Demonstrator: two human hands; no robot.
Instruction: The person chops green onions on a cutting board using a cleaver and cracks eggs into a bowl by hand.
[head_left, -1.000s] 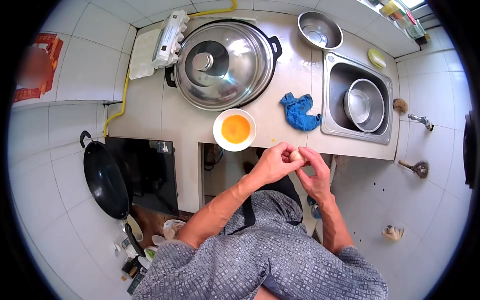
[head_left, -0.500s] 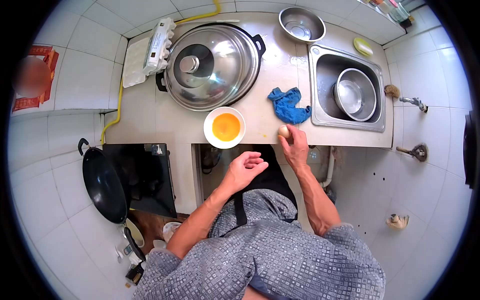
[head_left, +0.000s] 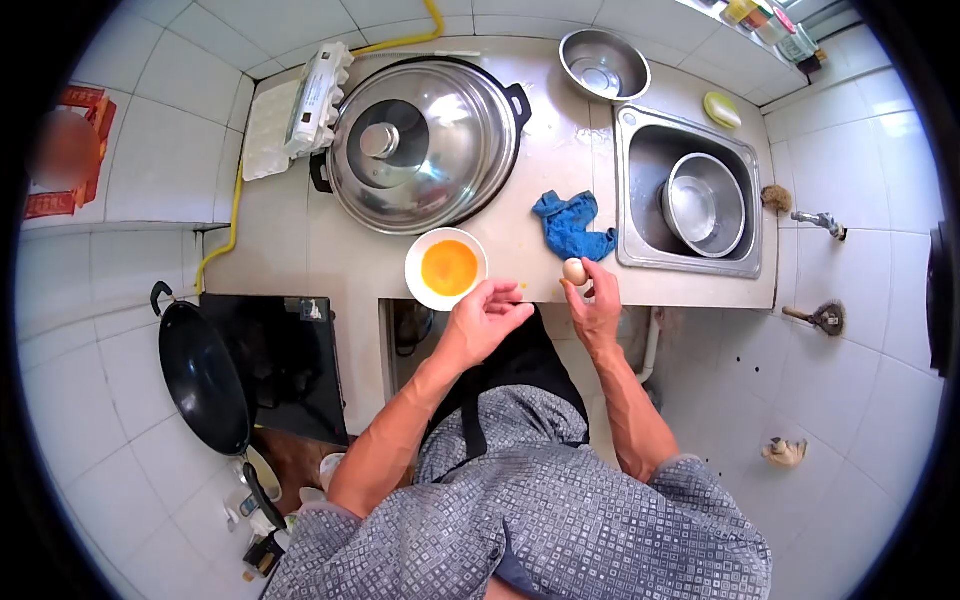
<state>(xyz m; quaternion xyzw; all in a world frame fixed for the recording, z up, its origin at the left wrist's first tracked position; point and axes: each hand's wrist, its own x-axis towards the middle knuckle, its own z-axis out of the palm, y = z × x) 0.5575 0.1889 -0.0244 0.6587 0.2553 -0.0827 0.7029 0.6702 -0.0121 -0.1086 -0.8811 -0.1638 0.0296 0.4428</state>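
Observation:
A brown egg (head_left: pixel 575 271) is pinched in the fingertips of my right hand (head_left: pixel 597 310), by the counter's front edge. My left hand (head_left: pixel 480 328) holds nothing; its fingers are loosely curled and apart, just right of and below a white bowl (head_left: pixel 414 272). Yellow-orange beaten egg (head_left: pixel 449 268) lies in that bowl, which stands at the counter's front edge. Just beyond the egg a crumpled blue cloth (head_left: pixel 575 228) rests on the counter.
A large lidded pan (head_left: pixel 455 150) stands behind the bowl, with egg cartons (head_left: pixel 318 100) to its left. At right are a sink (head_left: pixel 640 250) with a metal basin (head_left: pixel 735 205) inside, another basin (head_left: pixel 604 65) behind, and a black wok (head_left: pixel 205 380) at lower left.
My right hand has lifted the egg slightly off the counter, with more of it showing. My left hand has moved closer to the bowl. The view has tilted a little.

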